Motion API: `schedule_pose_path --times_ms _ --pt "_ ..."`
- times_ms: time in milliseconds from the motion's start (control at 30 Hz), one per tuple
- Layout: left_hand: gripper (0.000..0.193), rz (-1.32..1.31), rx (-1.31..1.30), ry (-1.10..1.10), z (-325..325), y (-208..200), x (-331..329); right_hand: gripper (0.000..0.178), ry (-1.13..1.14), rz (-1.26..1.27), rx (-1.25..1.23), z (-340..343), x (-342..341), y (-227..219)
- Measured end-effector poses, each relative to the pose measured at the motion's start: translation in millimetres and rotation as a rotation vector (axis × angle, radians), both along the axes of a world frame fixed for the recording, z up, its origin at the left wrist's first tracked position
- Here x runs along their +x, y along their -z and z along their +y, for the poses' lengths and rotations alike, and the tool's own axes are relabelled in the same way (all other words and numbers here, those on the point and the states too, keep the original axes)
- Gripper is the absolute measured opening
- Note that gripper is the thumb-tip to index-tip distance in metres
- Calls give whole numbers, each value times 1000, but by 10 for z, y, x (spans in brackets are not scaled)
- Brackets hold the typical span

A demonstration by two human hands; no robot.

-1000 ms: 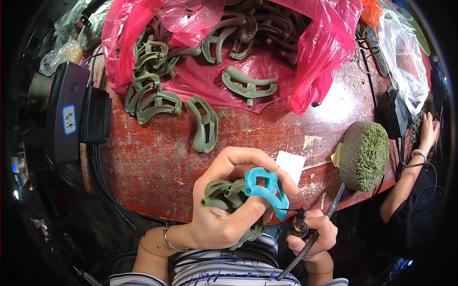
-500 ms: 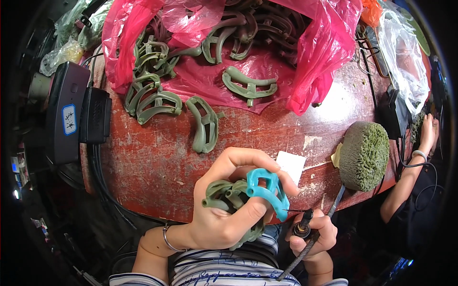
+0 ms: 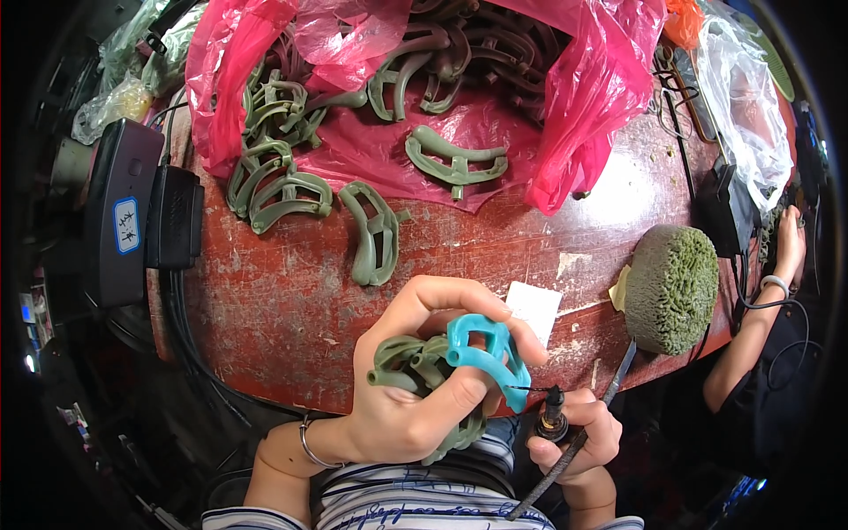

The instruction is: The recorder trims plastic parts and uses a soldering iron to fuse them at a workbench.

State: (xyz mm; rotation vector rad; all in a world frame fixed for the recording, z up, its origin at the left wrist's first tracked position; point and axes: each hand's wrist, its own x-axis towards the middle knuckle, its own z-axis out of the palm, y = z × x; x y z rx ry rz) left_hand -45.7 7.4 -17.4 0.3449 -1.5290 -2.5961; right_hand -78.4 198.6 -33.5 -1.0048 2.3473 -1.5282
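My left hand (image 3: 402, 420) is closed round a turquoise frame-shaped piece (image 3: 482, 358), pinched between thumb and fingers. Several olive-green frame pieces (image 3: 396, 378) are bunched in the same palm, partly hidden by the fingers. To its right, my right hand (image 3: 590, 435) grips a dark pen-like tool (image 3: 553, 415). Its thin needle tip is at the lower end of the turquoise piece, seemingly touching it. A long slim tool with a flat metal blade (image 3: 621, 369) and a dark rough handle also lies across the right hand's fingers.
Green frame pieces (image 3: 373, 234) lie on the worn red table (image 3: 291, 305), more in an open pink bag (image 3: 587, 97). A rough green block (image 3: 676, 290) and white square (image 3: 535, 311) lie to the right. Black boxes (image 3: 175, 216) stand left; another person's arm (image 3: 751, 340) is far right.
The whole view has shifted slightly, with things on the table a little further left. Both hands keep their holds, and the needle tip stays by the lower end of the turquoise piece.
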Motion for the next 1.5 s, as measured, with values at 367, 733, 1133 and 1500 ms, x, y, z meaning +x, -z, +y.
schedule_pose_path --times_ms 367,733,1133,1500 --pt "27 -1 26 -5 -1 10 2 39 -9 30 18 5 -8 1" --pt "27 -6 85 -10 1 -7 -7 38 57 -51 -87 123 101 134" --pt "25 21 43 1 3 -22 -23 31 464 343 223 469 207 -106" --pt "24 45 -112 7 21 -48 -2 28 556 232 260 595 167 -100"
